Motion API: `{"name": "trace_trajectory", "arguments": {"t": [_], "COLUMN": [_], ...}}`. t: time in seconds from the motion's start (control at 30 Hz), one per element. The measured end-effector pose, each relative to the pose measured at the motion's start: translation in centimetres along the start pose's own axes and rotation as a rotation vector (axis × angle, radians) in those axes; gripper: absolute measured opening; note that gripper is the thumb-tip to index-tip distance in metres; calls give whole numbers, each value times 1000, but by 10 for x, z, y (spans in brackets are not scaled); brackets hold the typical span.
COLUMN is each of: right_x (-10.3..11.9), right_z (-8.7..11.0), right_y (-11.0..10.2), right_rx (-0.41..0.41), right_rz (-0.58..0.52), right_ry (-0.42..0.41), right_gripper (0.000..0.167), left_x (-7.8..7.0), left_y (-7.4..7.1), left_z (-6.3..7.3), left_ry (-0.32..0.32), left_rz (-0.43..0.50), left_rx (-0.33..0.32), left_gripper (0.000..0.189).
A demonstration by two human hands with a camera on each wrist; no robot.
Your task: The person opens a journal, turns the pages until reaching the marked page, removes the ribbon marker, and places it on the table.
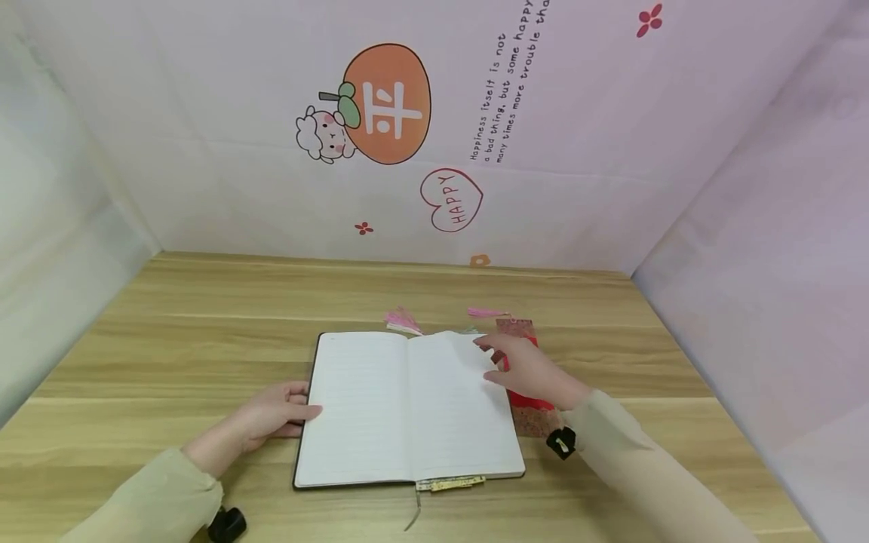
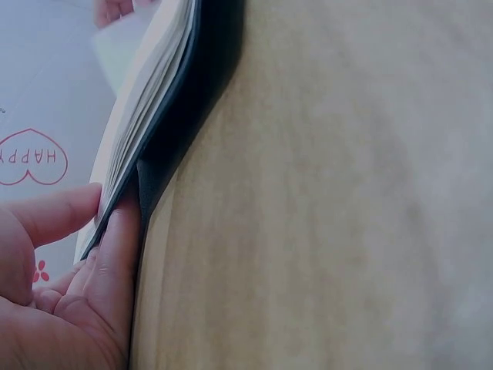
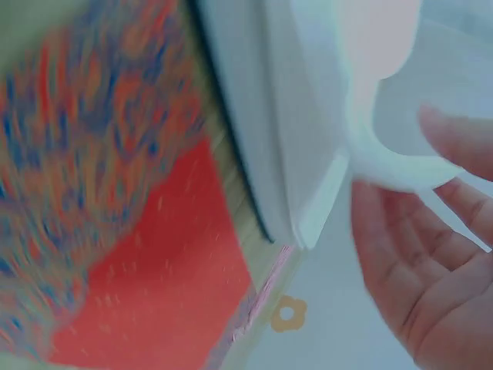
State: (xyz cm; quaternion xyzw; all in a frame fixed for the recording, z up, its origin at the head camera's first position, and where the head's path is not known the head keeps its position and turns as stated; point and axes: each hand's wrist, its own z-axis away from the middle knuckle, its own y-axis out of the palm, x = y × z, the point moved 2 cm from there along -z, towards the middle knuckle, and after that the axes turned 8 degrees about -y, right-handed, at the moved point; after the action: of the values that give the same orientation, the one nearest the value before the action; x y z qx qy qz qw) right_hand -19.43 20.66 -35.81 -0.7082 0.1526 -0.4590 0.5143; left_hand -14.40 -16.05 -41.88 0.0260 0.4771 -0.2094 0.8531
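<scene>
An open notebook [image 1: 353, 407] with blank lined pages and a dark cover lies on the wooden table. At its left edge, my left hand [image 1: 274, 411] grips it, thumb on top and fingers under the cover [image 2: 173, 123]. My right hand [image 1: 526, 369] is at the upper right edge of the notebook. In the right wrist view a curved white page [image 3: 404, 171] lifts away from the stack, and the fingers [image 3: 389, 239] touch it from beneath. The thumb appears apart from the page there.
A red patterned bookmark [image 1: 529, 418] lies partly under the notebook's right side. Pink tassels [image 1: 403, 320] show beyond the top edge. Yellow strips [image 1: 458, 483] and a thin ribbon [image 1: 414, 513] stick out at the bottom. A printed cloth wall [image 1: 271, 204] stands behind the table.
</scene>
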Motion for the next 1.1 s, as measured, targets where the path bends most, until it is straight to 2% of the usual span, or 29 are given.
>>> {"name": "trace_trajectory", "arguments": {"t": [0.1, 0.2, 0.3, 0.4, 0.43, 0.47, 0.57, 0.67, 0.77, 0.93, 1.1], "right_x": [1, 3, 8, 18, 22, 26, 40, 54, 67, 81, 90], "right_z": [8, 12, 16, 17, 18, 18, 18, 16, 12, 9, 7], "right_y": [-2, -4, -2, 4, 7, 10, 21, 35, 49, 64, 69], "right_rx": [-23, -43, -57, -53, -35, -14, 91, 210, 305, 412, 452], "right_rz": [-140, -294, -544, -796, -847, -849, -702, -437, -235, 3, 131], "right_ry": [25, 84, 151, 127, 110, 88, 11, -79, -166, -183, -185], "right_gripper": [47, 48, 51, 55, 58, 59, 60, 57, 54, 58, 56], "left_x": [0, -1, -1, -1, -1, -1, -2, -2, -1, 2, 6], "left_y": [0, -1, 0, 1, 1, 1, 1, 0, 0, -3, -5], "left_z": [0, 1, 1, 2, 2, 2, 3, 3, 1, -1, -4], "left_ry": [-4, -5, -6, -10, -7, -6, -1, 4, 14, 50, 25], "left_rz": [-1, -7, -14, -12, -12, -11, -6, 3, 18, 7, 51], "left_rx": [-3, -5, -7, -8, -7, -6, -2, 4, 22, 65, 55], "left_gripper": [61, 62, 63, 62, 62, 62, 60, 59, 55, 48, 53]}}
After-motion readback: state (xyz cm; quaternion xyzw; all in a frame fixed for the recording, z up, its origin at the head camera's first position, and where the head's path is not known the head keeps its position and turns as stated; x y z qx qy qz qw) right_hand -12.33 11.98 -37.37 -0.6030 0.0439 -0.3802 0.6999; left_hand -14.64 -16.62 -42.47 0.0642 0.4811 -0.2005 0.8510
